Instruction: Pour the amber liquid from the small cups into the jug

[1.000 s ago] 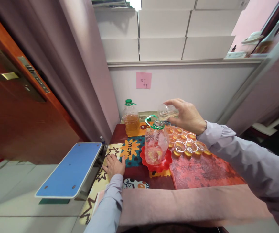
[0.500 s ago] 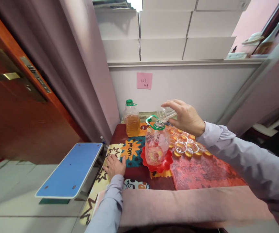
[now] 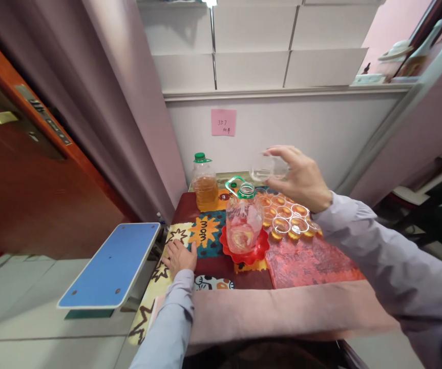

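Your right hand (image 3: 301, 179) holds a small clear plastic cup (image 3: 264, 167) up in the air, above and just to the right of the big clear plastic jug with the green neck ring (image 3: 244, 220). Your fingers (image 3: 282, 152) curl around the cup and pinch it from the top and side. The cup looks almost empty. Keep it level and hold it softly, so the thin plastic does not squash. Your left hand (image 3: 178, 254) lies flat on the table (image 3: 305, 266) near its left edge, fingers pressed together on the bright cartoon cloth (image 3: 205, 233); keep it there to stay steady. The jug stands on a red wavy plate (image 3: 249, 251) in the middle of the table. Just to its right is a bunch of small clear cups with amber drink (image 3: 288, 218), close together, so move slowly over them. A clear bottle of amber drink with a green cap (image 3: 204, 183) stands at the back left corner. A pink paper note (image 3: 223, 122) sticks on the white wall behind. A blue board (image 3: 111, 266) sits left of the table, by a brown wooden door (image 3: 24, 169).
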Demonstrator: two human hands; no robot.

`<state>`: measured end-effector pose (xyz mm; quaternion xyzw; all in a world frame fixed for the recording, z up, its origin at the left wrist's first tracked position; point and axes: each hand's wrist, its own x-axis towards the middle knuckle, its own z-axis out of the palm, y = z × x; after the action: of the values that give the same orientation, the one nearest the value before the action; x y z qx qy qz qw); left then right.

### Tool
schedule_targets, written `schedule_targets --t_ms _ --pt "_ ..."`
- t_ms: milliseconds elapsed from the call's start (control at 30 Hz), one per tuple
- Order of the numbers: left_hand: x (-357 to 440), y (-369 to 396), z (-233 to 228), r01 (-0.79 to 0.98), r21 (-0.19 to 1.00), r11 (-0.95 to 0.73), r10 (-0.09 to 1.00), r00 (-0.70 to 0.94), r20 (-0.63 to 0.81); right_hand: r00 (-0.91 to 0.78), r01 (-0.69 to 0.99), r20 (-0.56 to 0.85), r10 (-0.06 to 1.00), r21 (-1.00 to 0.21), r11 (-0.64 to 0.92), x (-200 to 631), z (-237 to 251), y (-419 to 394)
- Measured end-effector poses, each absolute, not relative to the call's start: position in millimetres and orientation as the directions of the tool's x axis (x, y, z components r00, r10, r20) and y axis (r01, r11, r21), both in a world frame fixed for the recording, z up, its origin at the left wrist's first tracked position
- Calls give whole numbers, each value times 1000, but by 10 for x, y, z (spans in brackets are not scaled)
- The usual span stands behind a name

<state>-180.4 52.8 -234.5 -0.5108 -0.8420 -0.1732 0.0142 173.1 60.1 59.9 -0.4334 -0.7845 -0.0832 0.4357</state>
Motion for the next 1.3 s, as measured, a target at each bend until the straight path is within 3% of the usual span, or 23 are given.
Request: schedule_targets --t_ms 133,233,300,400,500,667,933,1000,1067,1167,1300 --pt "-1808 532 -2359 867 276 415 861 -472 190 90 617 650 754 -631 470 2149 136 152" --pt "-1803 544 -2351 867 277 414 864 -471 181 190 438 389 902 -856 277 2354 -626 -266" --pt "-1794 554 -2330 866 278 415 865 -470 175 177 325 197 964 -936 131 2366 -1198 -504" --pt "-1773 565 -2281 865 282 414 867 -469 166 234 305 117 965 -952 42 2264 -1866 -703" --pt "-1748 563 -2229 864 284 415 868 -470 161 261 372 122 957 -928 17 2173 -2151 -712" --pt "-1723 552 -2176 863 284 418 869 -471 152 251 495 196 948 -867 48 2167 -2176 -612" --pt "-1739 576 -2152 860 283 424 874 -471 122 274 390 224 935 -915 105 2412 -2239 -717" --pt "-1739 580 -2151 860 284 425 872 -473 126 386 374 274 881 -919 122 2760 -2200 -677" --pt "-1737 581 -2156 861 283 422 870 -473 139 560 405 326 762 -910 91 3241 -2166 -563" --pt "-1744 588 -2172 861 282 423 868 -474 148 737 508 351 578 -852 -130 3996 -2181 -293" --pt "-1775 610 -2205 858 289 425 869 -476 137 765 488 250 593 -826 -282 4583 -2321 61"
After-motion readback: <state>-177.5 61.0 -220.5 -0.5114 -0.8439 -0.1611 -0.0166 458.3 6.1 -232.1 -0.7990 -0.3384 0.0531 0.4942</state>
